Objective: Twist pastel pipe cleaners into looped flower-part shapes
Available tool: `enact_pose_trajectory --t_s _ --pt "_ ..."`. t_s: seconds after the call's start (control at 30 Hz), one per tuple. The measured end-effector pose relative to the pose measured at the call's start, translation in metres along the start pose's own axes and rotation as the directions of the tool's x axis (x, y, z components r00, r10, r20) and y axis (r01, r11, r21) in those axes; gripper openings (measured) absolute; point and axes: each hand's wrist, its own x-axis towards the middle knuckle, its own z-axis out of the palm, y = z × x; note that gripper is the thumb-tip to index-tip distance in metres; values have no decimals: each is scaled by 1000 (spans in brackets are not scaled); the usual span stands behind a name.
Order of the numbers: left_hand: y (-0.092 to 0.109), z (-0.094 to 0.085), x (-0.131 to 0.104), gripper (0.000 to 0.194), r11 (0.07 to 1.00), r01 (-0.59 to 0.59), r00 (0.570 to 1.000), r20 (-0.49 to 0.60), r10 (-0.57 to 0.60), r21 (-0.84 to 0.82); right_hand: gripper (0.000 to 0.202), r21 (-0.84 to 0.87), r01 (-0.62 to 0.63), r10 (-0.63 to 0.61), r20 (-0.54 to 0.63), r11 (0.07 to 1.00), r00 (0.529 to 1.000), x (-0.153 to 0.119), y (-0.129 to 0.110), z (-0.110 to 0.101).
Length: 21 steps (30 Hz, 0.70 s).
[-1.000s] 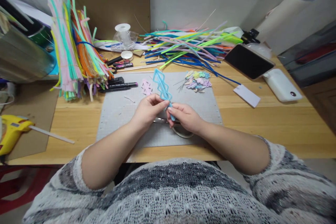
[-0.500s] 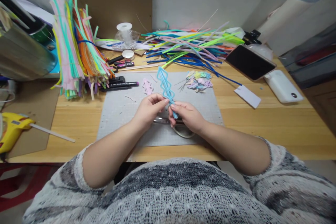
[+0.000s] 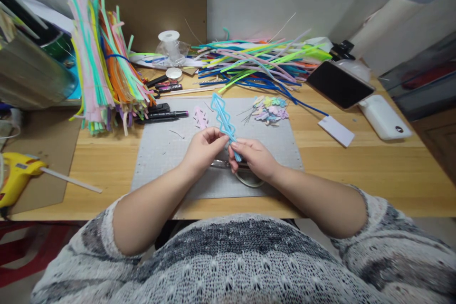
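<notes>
Light blue pipe cleaners (image 3: 223, 116), bent in zigzags along a straight middle stem, rise from between my hands over the grey cutting mat (image 3: 160, 152). My left hand (image 3: 208, 145) pinches them just under the zigzag part, thumb on top. Close beside it, my right hand (image 3: 252, 154) is closed around their lower end, whose tips poke out below the fingers. Scissors (image 3: 249, 181) lie under my hands, partly covered by them. A small pink zigzag piece (image 3: 201, 118) rests on the mat past my left hand.
Bundled pipe cleaners (image 3: 96, 66) stand at the left, above a yellow glue gun (image 3: 21, 173). Loose pipe cleaners (image 3: 256, 64) spread along the back. Small pastel pieces (image 3: 270, 110) sit on the mat's right side. Farther right are a phone (image 3: 340, 84) and a white power bank (image 3: 384, 116).
The top of the blue zigzag piece has tipped slightly left and down. Both hands keep their grip in nearly the same place.
</notes>
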Motion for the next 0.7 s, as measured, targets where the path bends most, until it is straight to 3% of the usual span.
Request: enact_pose_trajectory --t_s 0.17,0.4,0.53,0.7 --pt "0 1 -1 13 1000 -24 1000 -3 24 18 29 -17 5 -4 11 1000 1000 1 1 1" --pt "1 0 -2 21 981 48 997 63 -37 -187 30 -39 11 -10 21 999 1000 0 0 0" --pt "-2 -2 -2 22 991 85 987 143 -71 -98 30 -41 43 -41 51 998 998 0 1 0" --pt "-6 -3 -1 25 989 128 983 141 -116 -78 33 -65 41 -37 60 997 997 0 4 0"
